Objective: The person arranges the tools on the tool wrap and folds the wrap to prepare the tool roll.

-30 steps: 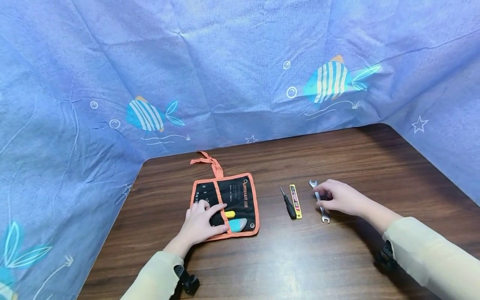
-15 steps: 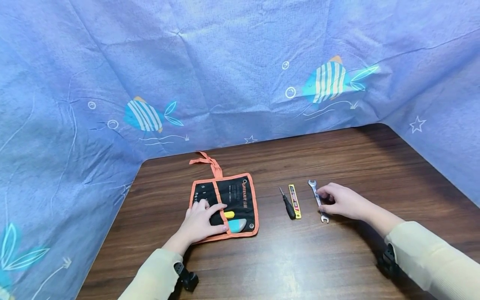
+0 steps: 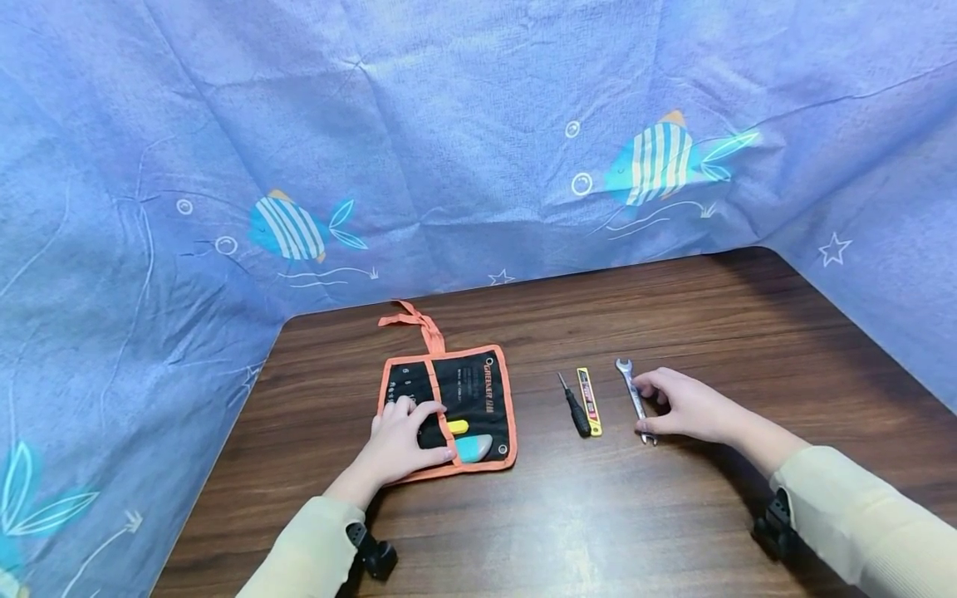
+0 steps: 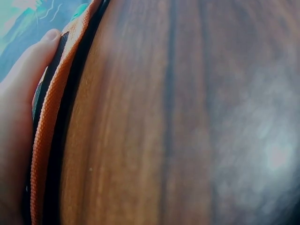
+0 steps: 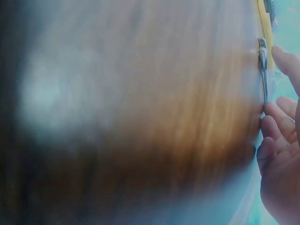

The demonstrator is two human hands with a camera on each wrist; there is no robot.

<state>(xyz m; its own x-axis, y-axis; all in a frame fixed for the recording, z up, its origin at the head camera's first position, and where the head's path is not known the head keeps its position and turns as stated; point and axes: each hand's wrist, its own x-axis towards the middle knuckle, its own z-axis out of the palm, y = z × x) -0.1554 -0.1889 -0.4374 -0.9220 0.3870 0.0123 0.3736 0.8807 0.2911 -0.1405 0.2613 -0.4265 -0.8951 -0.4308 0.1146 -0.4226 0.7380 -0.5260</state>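
My left hand [image 3: 399,440] rests on a black tool pouch [image 3: 467,386] with orange trim, thumb and index finger spread along its pocket edge. A yellow-ended tool [image 3: 458,427] and a teal and grey handle [image 3: 473,448] stick out of the pockets. In the left wrist view the thumb [image 4: 40,56] lies straight against the pouch. My right hand [image 3: 688,405] is at a silver open-end wrench [image 3: 634,394] lying on the table, thumb and fingers apart beside its shaft. In the right wrist view the wrench [image 5: 263,56] lies flat, with fingertips close by its far end.
Left of the wrench lie a black-handled screwdriver [image 3: 576,409] and a narrow yellow packaged strip [image 3: 590,402], side by side. Orange ties [image 3: 419,324] stretch behind the pouch. A blue fish-print cloth [image 3: 463,149] hangs around the brown wooden table [image 3: 538,515].
My right hand has slid toward the near end of the wrench, its thumb and fingers spreading wider. The wrench stays on the table. My left hand has barely shifted on the pouch.
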